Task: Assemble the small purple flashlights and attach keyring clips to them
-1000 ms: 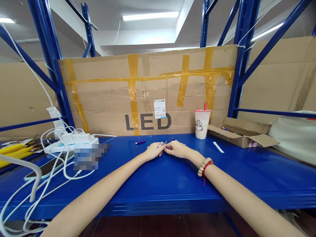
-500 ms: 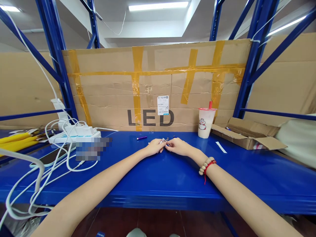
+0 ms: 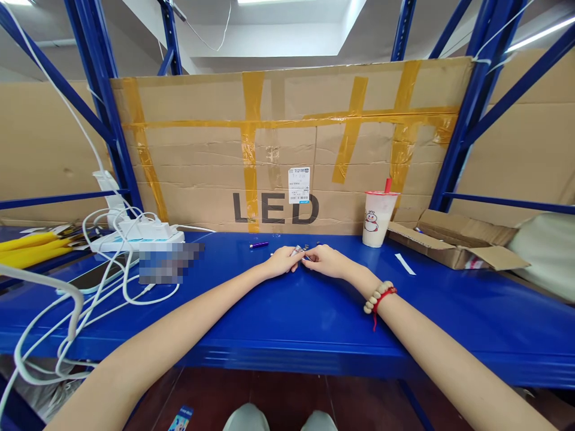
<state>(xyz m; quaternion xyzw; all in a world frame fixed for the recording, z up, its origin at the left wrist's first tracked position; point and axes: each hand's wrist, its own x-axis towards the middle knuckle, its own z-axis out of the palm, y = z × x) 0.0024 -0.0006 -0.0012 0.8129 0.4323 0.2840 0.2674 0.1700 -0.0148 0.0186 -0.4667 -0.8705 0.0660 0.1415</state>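
Here, left hand [image 3: 284, 261]: thumb and fingers pinching a small silvery piece [image 3: 297, 250]; its exact type is too small to tell.
Right hand [image 3: 327, 261]: fingers bent inward, tips beside the left fingertips; whether they grip anything cannot be told.
Silvery piece position: at the left fingertips, between the two hands, above the rear half of the blue surface [image 3: 287, 311].
Small dark parts [image 3: 306, 246]: just beyond the fingertips; details not legible.
Purple cylinder [image 3: 259, 245]: lying on the surface, beyond and to the left of the left hand.
Right wrist: beaded bracelet [image 3: 372, 299] with a red cord [image 3: 383, 293] beside it.
Drink cup [image 3: 376, 221]: upright, red straw [image 3: 388, 185], near the rear edge.
White strip [image 3: 405, 264]: flat, between right hand and open cardboard box [image 3: 442, 254].
Left side: power strip [image 3: 105, 243], white cables [image 3: 130, 294] and phone [image 3: 92, 281]; yellow handles [image 3: 31, 254] farther left.
Rear panel [image 3: 202, 173]: cardboard, amber tape, printed "LED".
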